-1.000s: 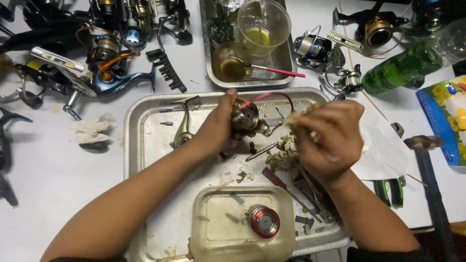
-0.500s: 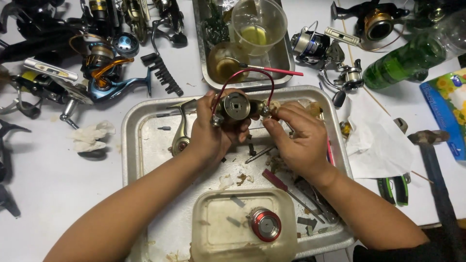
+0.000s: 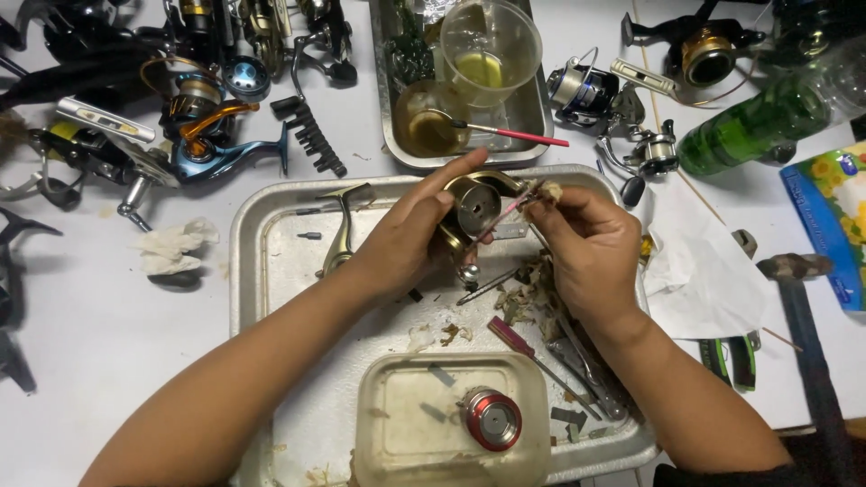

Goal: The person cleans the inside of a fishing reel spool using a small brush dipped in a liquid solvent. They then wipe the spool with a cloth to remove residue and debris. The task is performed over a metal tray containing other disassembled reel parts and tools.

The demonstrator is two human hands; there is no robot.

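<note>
My left hand [image 3: 410, 239] grips a gold and grey fishing reel body [image 3: 476, 206] above the far part of a metal tray [image 3: 271, 243]. My right hand [image 3: 591, 252] pinches a thin red-handled brush [image 3: 507, 213], whose tip rests against the reel's round face. Dirty scraps of tissue [image 3: 528, 293] lie on the tray under my right hand. A gold reel handle [image 3: 341, 236] lies on the tray left of my left hand.
A plastic tub [image 3: 451, 424] holding a red spool [image 3: 492, 419] sits at the tray's near edge, with a screwdriver [image 3: 528, 347] and tools beside it. Behind stands a second tray [image 3: 537, 122] with cups of liquid. Several reels [image 3: 194, 99] lie left; a green bottle [image 3: 753, 131] and hammer [image 3: 807, 316] lie right.
My left hand has turned the reel body so its round face points up. My right hand moved from its side to hold the thin brush against it. The red wire loop is gone from view.
</note>
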